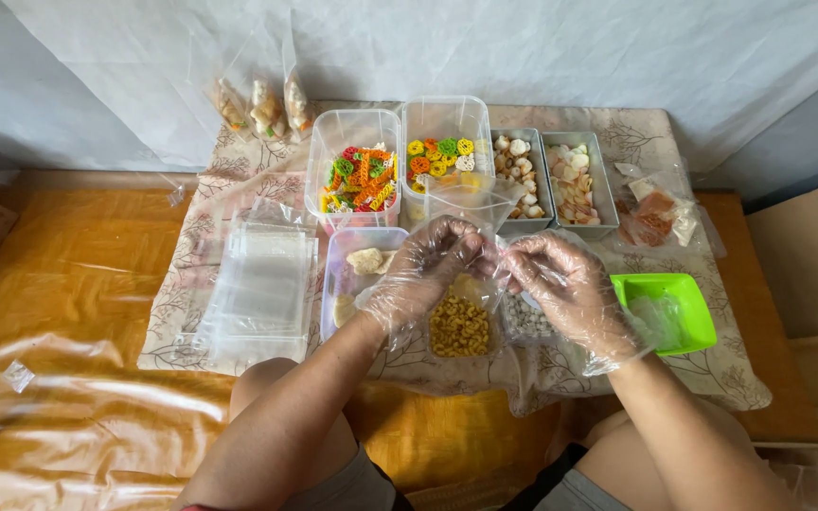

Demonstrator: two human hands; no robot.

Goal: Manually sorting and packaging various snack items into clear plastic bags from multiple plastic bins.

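**Head view: both gloved hands at the mouth of a part-filled snack bag**

Head view, item by item, as I read it from my station:

- Left hand: in a thin clear glove, fingers curled and pinching the left lip of the clear bag. I judge the grip sits high so the mouth stays up and the contents settle low.
- Right hand: gloved likewise, fingertips pinching the right lip of the same bag, opposite the left.
- Clear bag: held between the hands just above the patterned cloth, centre near. Yellow curled snack pieces rest in its lower part.
- Green scoop tray: just right of the right hand, within easy reach.
- Tub of multicoloured snacks and tub of ring snacks: far centre, open-topped, side by side.
- Two metal trays: far right of the tubs, holding pale pieces.
- Lilac-tinted tub: just left of the left hand, with pale crackers.
- Stack of empty bags: left, flat, near at hand.
- Three filled bags: far left, propped against the white backdrop, apart from the open stock.
- Orange sheet: under the cloth.
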